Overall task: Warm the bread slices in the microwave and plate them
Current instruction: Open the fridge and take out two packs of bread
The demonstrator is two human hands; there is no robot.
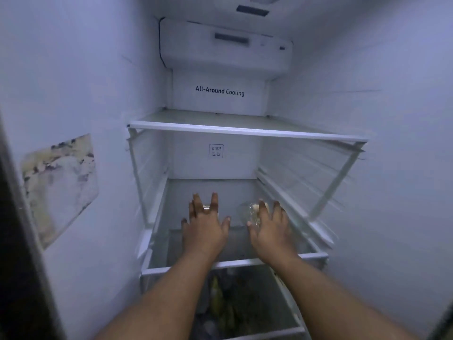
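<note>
I look into an open fridge. Both my arms reach in over the middle glass shelf (159, 263). My left hand (204, 225) hovers with fingers spread, nothing in it. My right hand (270, 228) is also spread, its fingertips at a clear plastic bag (250, 212) lying on the shelf, with pale bread-like content showing inside. Most of the bag is hidden behind my hands. Whether my fingers touch it I cannot tell.
An upper glass shelf (245, 131) spans the fridge above my hands. Below the middle shelf, a drawer (232, 307) holds dark and greenish produce. A worn sticker (58, 187) is on the left inner wall. White walls close in on both sides.
</note>
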